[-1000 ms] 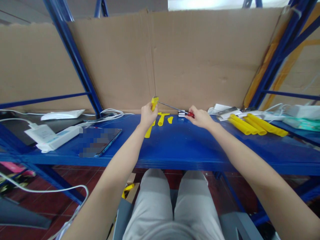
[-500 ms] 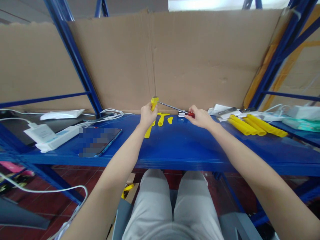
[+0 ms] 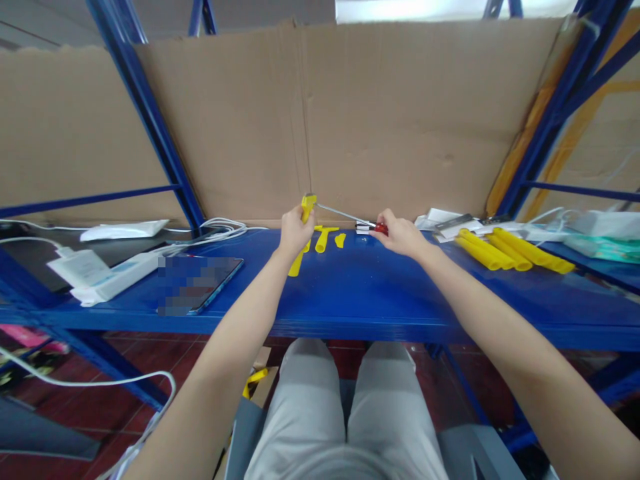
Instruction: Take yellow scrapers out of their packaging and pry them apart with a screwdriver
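My left hand (image 3: 297, 231) is closed around a yellow plastic piece (image 3: 309, 201), whose head sticks up above the fingers. In my right hand (image 3: 399, 233) is the red handle of a screwdriver (image 3: 382, 229). Its long metal shaft slants left, and the tip meets the head of the yellow piece. Whether a screw sits at the tip is too small to tell. Just right of my left hand, a yellow T-shaped part (image 3: 324, 238) and a small yellow piece (image 3: 341, 240) lie on the blue shelf (image 3: 350, 293).
Several yellow tubes (image 3: 510, 250) lie at the right. At the left are a tablet (image 3: 203, 283), a white power strip (image 3: 117, 277) and coiled white cables (image 3: 225, 228). A cardboard sheet (image 3: 390, 120) stands behind the shelf, between blue posts (image 3: 150, 113).
The screwdriver's shaft catches the light differently and looks paler. Both hands have stayed in nearly the same place, still holding the same things.
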The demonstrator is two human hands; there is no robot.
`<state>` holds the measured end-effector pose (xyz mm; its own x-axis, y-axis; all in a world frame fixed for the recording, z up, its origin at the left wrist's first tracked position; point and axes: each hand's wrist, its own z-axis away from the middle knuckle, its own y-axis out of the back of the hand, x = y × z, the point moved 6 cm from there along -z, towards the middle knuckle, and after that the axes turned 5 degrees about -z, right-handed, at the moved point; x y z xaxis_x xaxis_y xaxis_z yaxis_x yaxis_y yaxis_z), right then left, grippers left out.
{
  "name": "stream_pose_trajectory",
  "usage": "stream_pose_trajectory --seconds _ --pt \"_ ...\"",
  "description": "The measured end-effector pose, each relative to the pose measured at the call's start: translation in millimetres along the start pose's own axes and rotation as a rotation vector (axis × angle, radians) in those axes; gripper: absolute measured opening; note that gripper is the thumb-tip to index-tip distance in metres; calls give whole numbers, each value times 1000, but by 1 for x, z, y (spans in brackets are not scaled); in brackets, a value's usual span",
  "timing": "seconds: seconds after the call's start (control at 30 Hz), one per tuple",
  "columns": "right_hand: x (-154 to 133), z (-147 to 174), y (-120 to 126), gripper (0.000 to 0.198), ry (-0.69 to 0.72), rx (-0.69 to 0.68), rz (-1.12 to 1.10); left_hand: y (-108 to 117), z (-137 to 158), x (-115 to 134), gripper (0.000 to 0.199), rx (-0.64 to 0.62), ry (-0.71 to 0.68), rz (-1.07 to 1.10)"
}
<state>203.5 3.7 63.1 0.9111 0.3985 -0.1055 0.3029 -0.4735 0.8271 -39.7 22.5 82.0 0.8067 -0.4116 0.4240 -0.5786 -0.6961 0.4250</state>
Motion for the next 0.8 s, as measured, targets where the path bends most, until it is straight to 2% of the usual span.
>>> stream_pose_trajectory --seconds 0.3,0.53,0.8 --pt "-3 -1 0 24 10 -61 7 3 1 5 24 -21 28 -17" --pt "2 1 -2 31 -51 -78 22 -1 1 6 18 -100 21 -78" --pt "-6 2 -4 27 39 -143 81 -2 0 5 20 -191 37 -148"
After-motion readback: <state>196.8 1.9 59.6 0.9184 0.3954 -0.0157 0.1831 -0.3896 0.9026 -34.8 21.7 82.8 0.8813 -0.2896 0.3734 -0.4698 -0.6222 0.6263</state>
